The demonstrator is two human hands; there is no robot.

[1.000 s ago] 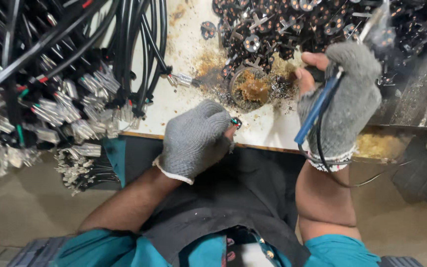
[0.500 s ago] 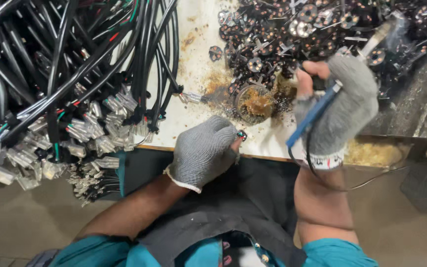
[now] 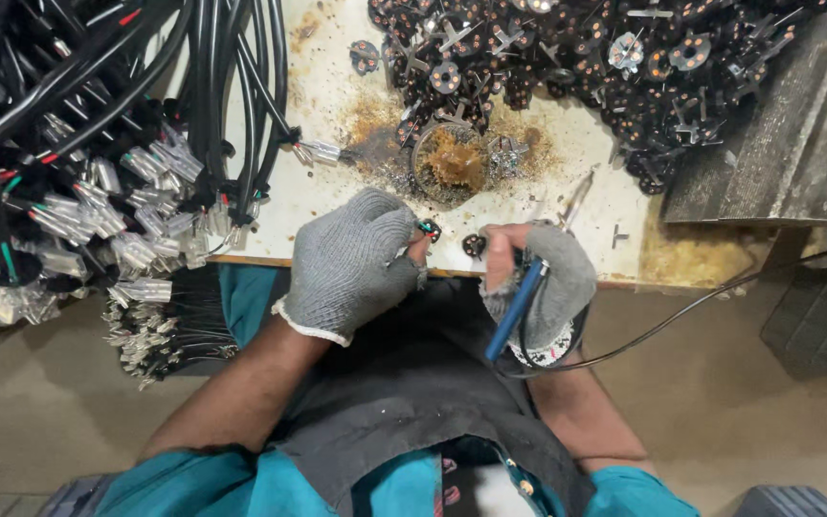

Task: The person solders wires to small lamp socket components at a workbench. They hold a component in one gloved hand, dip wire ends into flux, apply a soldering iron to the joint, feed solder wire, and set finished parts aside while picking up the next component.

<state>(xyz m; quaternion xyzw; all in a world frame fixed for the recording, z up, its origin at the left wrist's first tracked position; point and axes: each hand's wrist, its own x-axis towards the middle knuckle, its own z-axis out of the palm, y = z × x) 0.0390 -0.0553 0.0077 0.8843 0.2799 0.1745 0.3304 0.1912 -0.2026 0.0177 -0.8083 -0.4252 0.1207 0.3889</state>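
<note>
The left hand (image 3: 356, 263), gloved, pinches a small plug (image 3: 429, 229) at frame centre, over the tabletop (image 3: 337, 206) edge. The right hand (image 3: 540, 282) wraps a blue soldering iron (image 3: 528, 287), tip up. Soldering seems in hand; next, the tip must meet the plug. Cables (image 3: 98, 144) lie upper left.

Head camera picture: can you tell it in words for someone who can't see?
A gloved right hand holds a blue soldering iron while the gloved left hand pinches a small black part at a table edge, beside black cables.
</note>
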